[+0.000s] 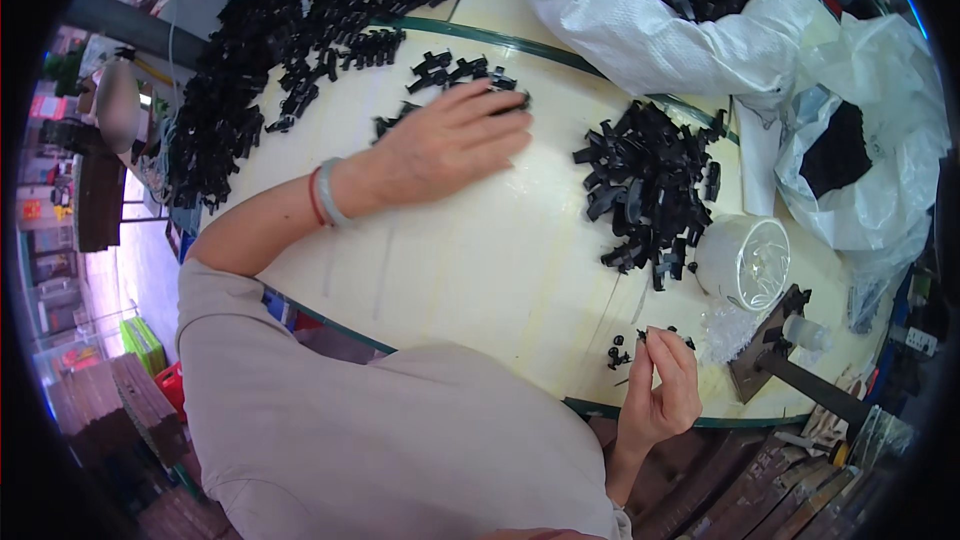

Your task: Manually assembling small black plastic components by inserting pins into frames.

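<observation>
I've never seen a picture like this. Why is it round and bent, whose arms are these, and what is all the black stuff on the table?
There is no machine here: a person wears a wide camera on the head, looking down, so straight edges bend near the rim. Both arms are that person's own. The left hand lies flat on a few black plastic parts on the pale table. The right hand pinches one small black piece between its fingertips, near the table's edge. More black parts lie in a pile on the right and a long heap on the left. A white sack holds still more, and a clear tub stands beside the pile.
</observation>
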Demonstrator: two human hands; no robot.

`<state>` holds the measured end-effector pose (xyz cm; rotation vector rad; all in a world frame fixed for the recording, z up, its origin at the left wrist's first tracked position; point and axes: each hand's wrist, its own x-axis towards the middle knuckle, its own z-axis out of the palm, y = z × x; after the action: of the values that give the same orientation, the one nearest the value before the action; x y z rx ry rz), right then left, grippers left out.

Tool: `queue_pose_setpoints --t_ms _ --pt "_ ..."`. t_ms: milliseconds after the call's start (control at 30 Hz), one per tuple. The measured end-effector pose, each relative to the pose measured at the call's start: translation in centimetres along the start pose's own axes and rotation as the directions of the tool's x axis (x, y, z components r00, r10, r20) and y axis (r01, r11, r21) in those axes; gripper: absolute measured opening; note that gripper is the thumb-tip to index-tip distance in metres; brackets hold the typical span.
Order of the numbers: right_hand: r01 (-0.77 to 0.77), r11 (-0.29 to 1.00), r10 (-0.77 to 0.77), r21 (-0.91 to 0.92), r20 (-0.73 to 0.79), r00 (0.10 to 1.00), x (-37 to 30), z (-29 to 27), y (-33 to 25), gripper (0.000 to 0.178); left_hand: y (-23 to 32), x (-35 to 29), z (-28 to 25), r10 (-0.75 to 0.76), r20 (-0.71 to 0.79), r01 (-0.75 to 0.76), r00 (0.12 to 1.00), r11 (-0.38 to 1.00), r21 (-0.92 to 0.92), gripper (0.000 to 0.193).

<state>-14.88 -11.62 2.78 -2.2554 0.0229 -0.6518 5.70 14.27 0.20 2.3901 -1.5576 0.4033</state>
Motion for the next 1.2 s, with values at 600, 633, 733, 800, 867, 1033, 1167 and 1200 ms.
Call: queue_pose_setpoints --t_ms 600,633,733,800,867,1033,1167,1200 --pt "-0.081 0.994 0.084 0.068 -0.038 0.996 -0.2 0.0 0.2 0.024 2.6 6.3 1.2 -0.333 -0.115 0.251 0.936 0.858 -0.447 0.041" --pt "-0.067 0.995 0.07 0.072 -0.043 0.997 -0.2 0.1 0.1 0.024 2.9 6.6 1.6 -0.366 -0.062 0.291 0.928 0.82 -0.493 0.042" --pt "-0.074 0.996 0.078 0.049 -0.067 0.995 0.0 -0.7 0.4 0.024 3.3 6.8 2.0 -0.36 0.018 0.314 0.933 0.786 -0.533 0.044" --pt "-0.101 0.993 0.106 0.055 -0.083 0.991 -0.6 -0.8 0.8 0.025 4.0 6.4 1.4 -0.339 0.048 0.311 0.939 0.786 -0.535 0.045" --pt "-0.121 0.99 0.126 0.068 -0.081 0.989 -0.8 -0.6 1.0 0.025 5.3 5.4 0.8 -0.361 0.094 0.348 0.928 0.749 -0.563 0.043" --pt "-0.101 0.99 0.108 0.097 -0.075 0.991 -0.2 -0.3 1.2 0.026 7.4 4.2 -0.1 -0.358 0.154 0.37 0.921 0.678 -0.635 0.037" --pt "-0.097 0.991 0.105 0.094 -0.077 0.992 -0.2 -0.7 1.1 0.026 7.3 4.0 0.0 -0.369 0.143 0.36 0.918 0.625 -0.692 0.026" --pt "-0.101 0.991 0.108 0.085 -0.085 0.99 -0.3 -0.8 1.2 0.025 7.0 4.3 0.0 -0.409 0.204 0.419 0.89 0.554 -0.72 0.024"
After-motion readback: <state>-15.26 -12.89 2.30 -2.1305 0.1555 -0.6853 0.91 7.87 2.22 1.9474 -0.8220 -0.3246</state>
